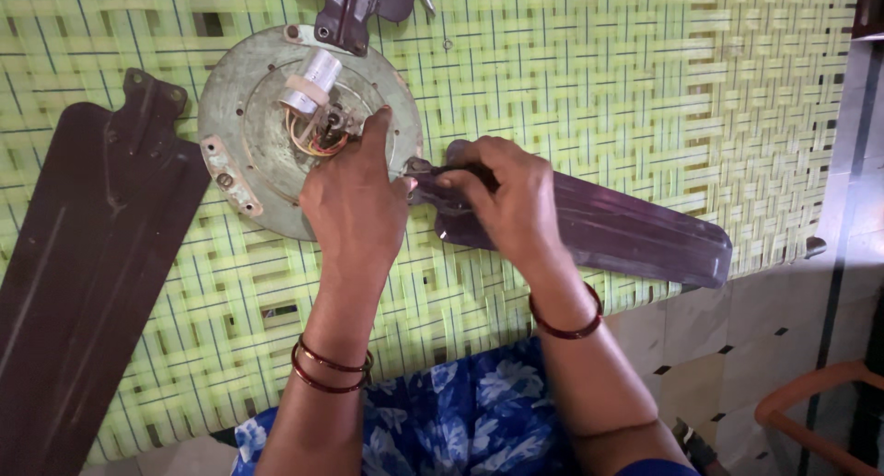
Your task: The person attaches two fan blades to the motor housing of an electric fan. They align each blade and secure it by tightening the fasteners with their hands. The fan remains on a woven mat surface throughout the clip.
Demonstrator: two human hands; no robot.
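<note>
Looks like a home, prob. a room or porch w/ a tiled floor: a woven green-strap cot serves as the work surface, w/ a dismantled ceiling fan motor and detached blades spread on it.

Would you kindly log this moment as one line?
left hand: on fan motor | right hand: holding blade at motor rim | woven mat

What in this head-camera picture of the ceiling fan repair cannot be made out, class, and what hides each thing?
- Where the fan blade meets the motor housing: covered by the left hand and right hand.
- Whatever the right hand's grip holds: hidden under its fingers.
- The loose blade: cut off by the left and bottom edges.
- The bracket at the top: cut off by the top edge.
</note>
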